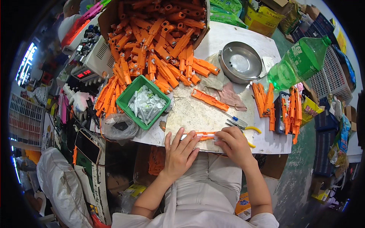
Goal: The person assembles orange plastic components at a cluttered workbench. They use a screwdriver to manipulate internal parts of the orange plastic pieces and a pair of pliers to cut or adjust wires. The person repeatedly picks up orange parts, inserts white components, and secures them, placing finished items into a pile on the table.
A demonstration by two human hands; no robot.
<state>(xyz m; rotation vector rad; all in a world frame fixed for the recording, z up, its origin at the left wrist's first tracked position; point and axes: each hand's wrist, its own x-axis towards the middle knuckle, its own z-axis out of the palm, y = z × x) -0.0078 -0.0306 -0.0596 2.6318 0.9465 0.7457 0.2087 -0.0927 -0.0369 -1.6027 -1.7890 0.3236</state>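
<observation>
An orange plastic part [205, 135] with a white strip inside lies across the front of the table, before my body. My left hand [180, 154] rests over its left end, fingers stretched and apart, their tips touching it. At the other end, my right hand [235, 145] is closed, with bent fingers and thumb on the part. Pliers with yellow handles [252, 129] lie beside the right hand, partly covered by it. A screwdriver with a clear blue handle [238, 121] is just beyond. Farther up lies another orange part [209, 100], long and open-faced.
A green bin [122, 99] of small white pieces stands left. Behind it, orange parts [152, 49] spill from a cardboard box [107, 18]. To the right are a metal bowl [241, 62], a green bottle [300, 62], a pink cloth [230, 96] and more orange parts [292, 110].
</observation>
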